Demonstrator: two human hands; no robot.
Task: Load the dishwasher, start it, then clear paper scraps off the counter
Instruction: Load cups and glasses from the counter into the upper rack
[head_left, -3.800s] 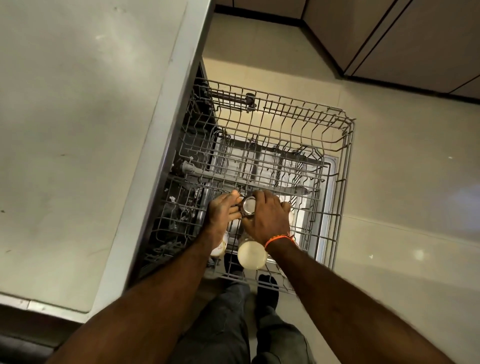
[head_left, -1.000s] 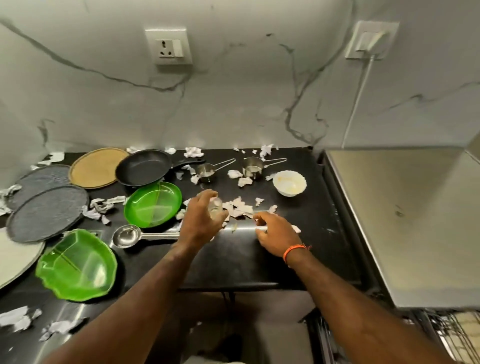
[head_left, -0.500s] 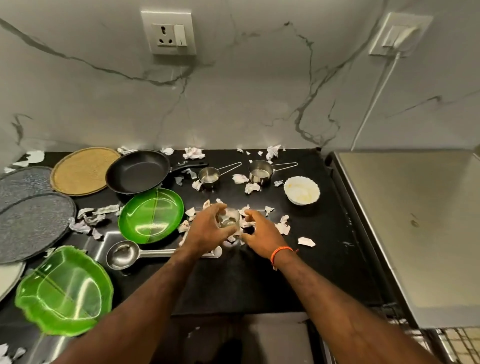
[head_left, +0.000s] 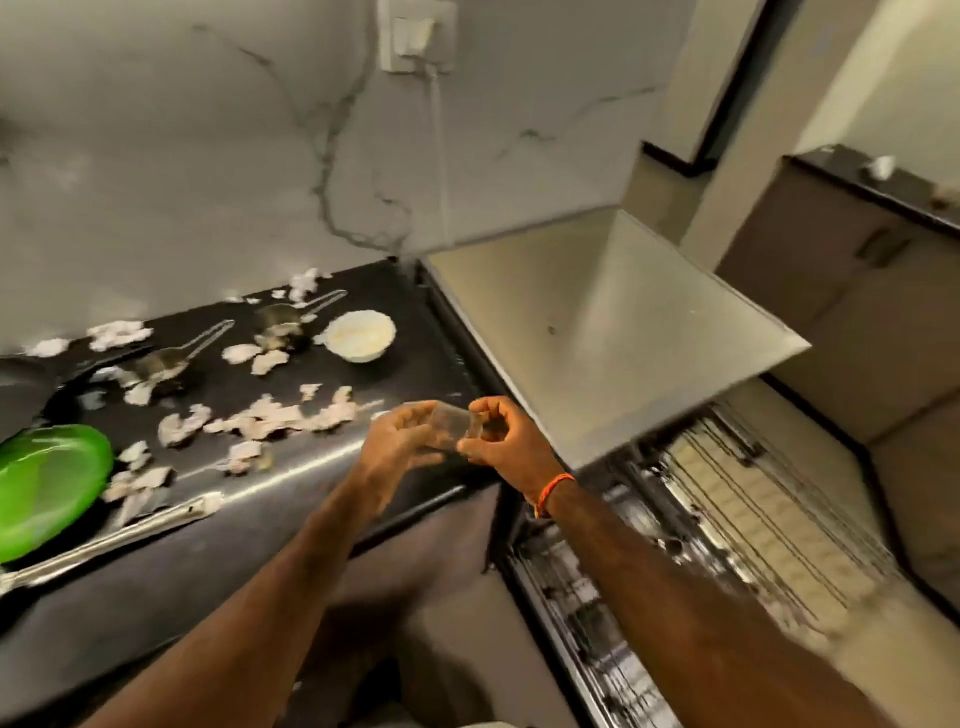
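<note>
Loading is unfinished: both hands, left (head_left: 400, 441) and right (head_left: 506, 441), grip a clear glass (head_left: 453, 427) over the counter's (head_left: 291, 499) right edge, dishes and paper scraps (head_left: 280, 415) remaining.

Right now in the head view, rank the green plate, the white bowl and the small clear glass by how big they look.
1. green plate, though cut off by the frame edge
2. white bowl
3. small clear glass, held between both hands and nearest the camera

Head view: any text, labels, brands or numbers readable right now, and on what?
None readable. The frame is motion-blurred; the small clear glass held between the left hand and right hand shows no marking, nor do the white bowl or wall socket.
</note>
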